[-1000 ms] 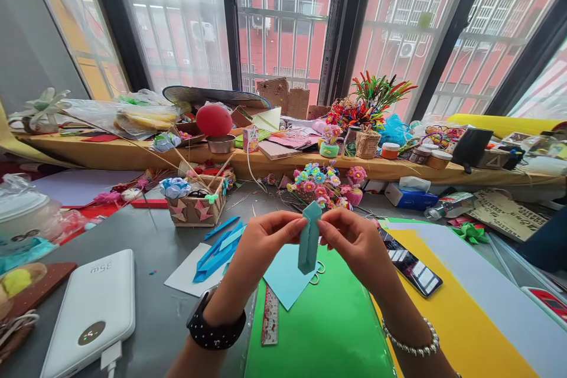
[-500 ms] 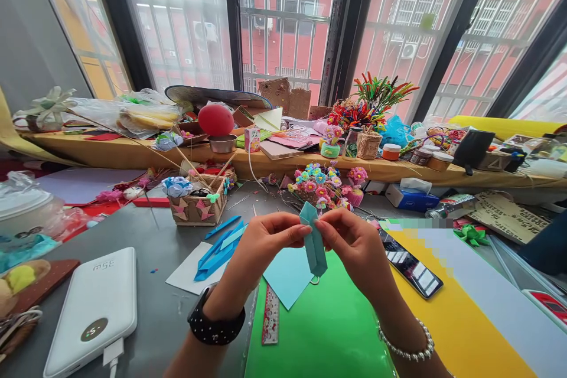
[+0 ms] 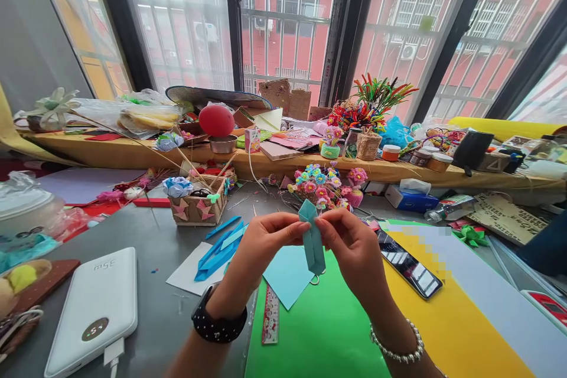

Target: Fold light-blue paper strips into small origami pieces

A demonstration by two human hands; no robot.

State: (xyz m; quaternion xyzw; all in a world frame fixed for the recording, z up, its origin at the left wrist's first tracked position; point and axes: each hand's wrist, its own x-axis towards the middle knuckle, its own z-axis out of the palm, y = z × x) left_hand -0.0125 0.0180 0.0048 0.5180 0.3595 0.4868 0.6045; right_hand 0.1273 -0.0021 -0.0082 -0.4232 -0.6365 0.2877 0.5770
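A narrow strip of folded light-blue paper [image 3: 315, 253] with a pointed top is held up above the table, nearly upright. My left hand [image 3: 266, 248] pinches its left edge between thumb and fingers. From the other side, my right hand [image 3: 354, 248] grips the right edge near the same height. Beneath the hands a flat light-blue paper square [image 3: 287, 277] lies on a green mat [image 3: 328, 331]. A patterned ruler [image 3: 270, 316] rests beside it. Left of my hands, folded blue paper pieces [image 3: 217, 257] lie partly on a white sheet [image 3: 179, 274].
A white power bank [image 3: 95, 301] with a plugged cable lies at left. Behind stand a cardboard box [image 3: 199, 209] and pipe-cleaner flowers [image 3: 316, 180]. A phone [image 3: 411, 266] rests on yellow paper [image 3: 469, 319] at right. Craft supplies crowd the window ledge [image 3: 248, 162].
Both hands keep their pinch on the folded paper. The right wrist has shifted slightly left, and the paper strip has moved a little left too.
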